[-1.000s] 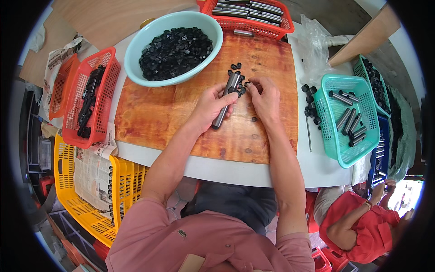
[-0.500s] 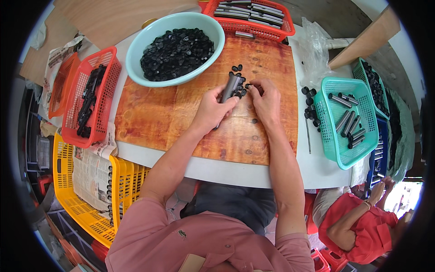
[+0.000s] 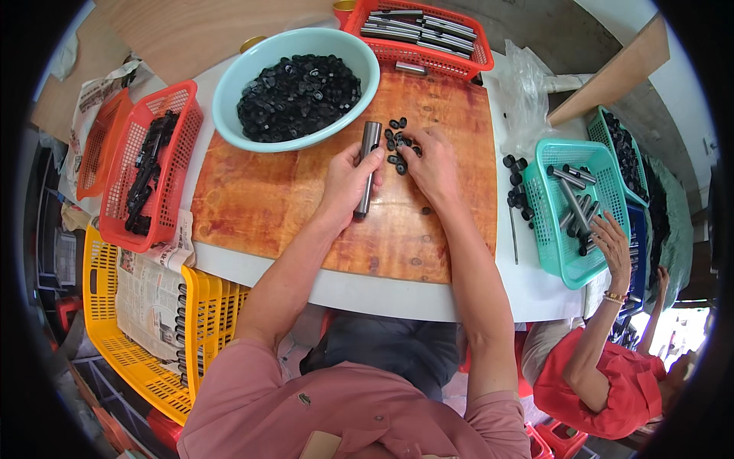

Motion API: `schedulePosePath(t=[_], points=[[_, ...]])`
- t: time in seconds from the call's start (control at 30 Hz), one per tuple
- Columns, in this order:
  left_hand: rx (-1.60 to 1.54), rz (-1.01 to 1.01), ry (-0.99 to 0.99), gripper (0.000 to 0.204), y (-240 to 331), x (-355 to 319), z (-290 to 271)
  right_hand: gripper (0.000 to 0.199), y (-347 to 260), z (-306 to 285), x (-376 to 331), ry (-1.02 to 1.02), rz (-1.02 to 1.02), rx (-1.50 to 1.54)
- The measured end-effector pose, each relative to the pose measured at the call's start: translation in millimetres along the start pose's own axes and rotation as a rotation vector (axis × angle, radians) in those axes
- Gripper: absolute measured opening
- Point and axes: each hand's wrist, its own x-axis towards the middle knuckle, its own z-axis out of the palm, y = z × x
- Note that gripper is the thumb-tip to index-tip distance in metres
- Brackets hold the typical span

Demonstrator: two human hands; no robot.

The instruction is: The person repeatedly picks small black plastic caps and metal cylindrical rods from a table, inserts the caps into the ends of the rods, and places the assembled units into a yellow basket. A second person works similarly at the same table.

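A short metal tube (image 3: 370, 164), silvery with a black lower end, is gripped in my left hand (image 3: 348, 180). It points away from me over the wooden board (image 3: 290, 206), my thumb lying across its middle. Just right of it, my right hand (image 3: 432, 164) has its fingers curled together at a small cluster of black oval plastic pieces (image 3: 401, 160). The fingertips touch the cluster and cover part of it, so whether a piece is pinched between them is hidden. Beyond my left hand stands a pale blue basin (image 3: 223, 96) full of similar black pieces.
A red basket (image 3: 451, 65) of metal tubes sits at the far edge. At left are a red basket (image 3: 191, 115) of black parts and a yellow crate (image 3: 99, 306). A co-worker's hand (image 3: 612, 241) reaches over the teal basket (image 3: 562, 264) of tubes at right.
The tube in my left hand has turned to show its full length. My right hand has shifted slightly left onto the black pieces. The co-worker's hand has risen to the teal basket.
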Motion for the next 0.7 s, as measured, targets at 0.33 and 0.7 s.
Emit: schedulePosePath(t=[0.33,0.7], points=[[-0.022,-0.058,-0.031,0.029,4.5,0.2,-1.0,0.016,8.8,-14.2,-16.9,0.051,-0.121,-0.153],[-0.181,-0.232,-0.174,0.037,-3.5,0.4,-3.3,0.018,11.9,-45.9,-37.5,-0.071,-0.174,-0.549]])
